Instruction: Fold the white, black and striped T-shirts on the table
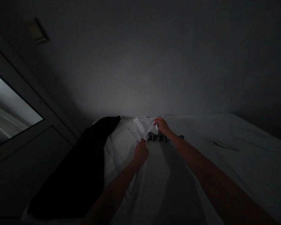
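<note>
White-sheeted bed [224,134] below a grey wall [140,62], left hand [140,153] pinching and right hand [162,126] gripping a raised white shirt fold [142,128], dark blue lettering [159,138] lying uncovered.

Black cloth [72,172] (bunched) blocks left of the white shirt [142,128].

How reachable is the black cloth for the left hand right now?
Likely yes: the left hand sits close to the black cloth, only white fabric between them. Its fingers pinch the white garment, so it would need to release first.
</note>
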`<state>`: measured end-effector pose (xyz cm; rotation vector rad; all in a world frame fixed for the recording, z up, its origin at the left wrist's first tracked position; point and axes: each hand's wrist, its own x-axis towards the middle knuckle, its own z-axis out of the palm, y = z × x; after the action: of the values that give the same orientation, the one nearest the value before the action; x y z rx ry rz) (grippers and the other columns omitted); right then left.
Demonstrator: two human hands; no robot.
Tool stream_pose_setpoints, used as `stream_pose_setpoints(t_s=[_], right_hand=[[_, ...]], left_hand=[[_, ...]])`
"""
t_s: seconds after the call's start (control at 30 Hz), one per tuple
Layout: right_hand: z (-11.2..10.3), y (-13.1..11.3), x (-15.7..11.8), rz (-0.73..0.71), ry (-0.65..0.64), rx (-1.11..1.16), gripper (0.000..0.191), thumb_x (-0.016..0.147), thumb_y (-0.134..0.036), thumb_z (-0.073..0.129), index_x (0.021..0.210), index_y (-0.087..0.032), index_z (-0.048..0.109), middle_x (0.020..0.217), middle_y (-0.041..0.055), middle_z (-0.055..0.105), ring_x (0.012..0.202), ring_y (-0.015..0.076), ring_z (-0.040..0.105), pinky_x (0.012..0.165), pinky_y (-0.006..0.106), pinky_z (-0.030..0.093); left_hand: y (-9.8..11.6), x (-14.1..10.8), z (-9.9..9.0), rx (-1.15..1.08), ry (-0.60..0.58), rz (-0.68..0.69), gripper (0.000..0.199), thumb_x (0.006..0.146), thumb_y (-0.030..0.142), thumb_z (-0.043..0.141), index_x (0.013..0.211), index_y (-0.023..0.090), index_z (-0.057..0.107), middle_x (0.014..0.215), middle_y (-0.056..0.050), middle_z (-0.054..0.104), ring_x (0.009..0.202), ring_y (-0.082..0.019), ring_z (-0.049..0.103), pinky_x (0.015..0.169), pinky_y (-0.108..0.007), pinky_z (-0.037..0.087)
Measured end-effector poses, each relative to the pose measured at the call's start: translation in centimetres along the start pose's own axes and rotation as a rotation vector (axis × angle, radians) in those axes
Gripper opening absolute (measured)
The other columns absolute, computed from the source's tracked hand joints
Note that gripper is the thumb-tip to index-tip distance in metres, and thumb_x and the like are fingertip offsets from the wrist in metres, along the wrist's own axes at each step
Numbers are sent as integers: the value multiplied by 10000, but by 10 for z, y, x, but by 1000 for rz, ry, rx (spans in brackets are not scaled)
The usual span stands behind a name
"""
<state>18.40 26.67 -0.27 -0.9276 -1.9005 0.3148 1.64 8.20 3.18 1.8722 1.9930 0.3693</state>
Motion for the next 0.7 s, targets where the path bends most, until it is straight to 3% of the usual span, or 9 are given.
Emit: stream_pose_setpoints(t_s=[0.33, 0.47, 0.57, 0.7], right_hand=[[-12, 5, -23, 46, 69, -92, 323, 591, 53, 416, 626, -203, 609, 809, 43, 557, 866, 198, 546, 839, 298, 439], [-15, 2, -34, 102, 12, -184, 313, 638, 45, 433, 629, -205, 621, 813, 42, 569, 871, 195, 536, 827, 281, 424], [-15, 0, -39, 177, -55, -259, 310, 699, 28, 442, 652, -202, 646, 855, 41, 590, 878, 179, 537, 812, 255, 411], [-15, -1, -43, 221, -102, -295, 309, 746, 13, 451, 702, -190, 680, 876, 37, 612, 873, 165, 548, 788, 234, 404]], left_hand=[[2, 6, 9, 21, -3, 51, 368, 846, 70, 496, 1204, 156, 512, 1167, -131, 668, 1111, -214, 625, 932, -294, 441], [1, 12, 2, 67, -27, 33, 272, 908, 285, 547, 1165, 201, 578, 1107, -85, 712, 1049, -212, 663, 867, -284, 471], [-6, 34, -13, 185, -7, 18, 284, 963, 397, 456, 1048, 212, 654, 1046, -88, 734, 992, -230, 686, 805, -298, 489], [-19, 87, -40, 268, 94, 2, 302, 990, 290, 386, 1122, 188, 637, 1119, -127, 709, 1043, -234, 666, 838, -311, 483]])
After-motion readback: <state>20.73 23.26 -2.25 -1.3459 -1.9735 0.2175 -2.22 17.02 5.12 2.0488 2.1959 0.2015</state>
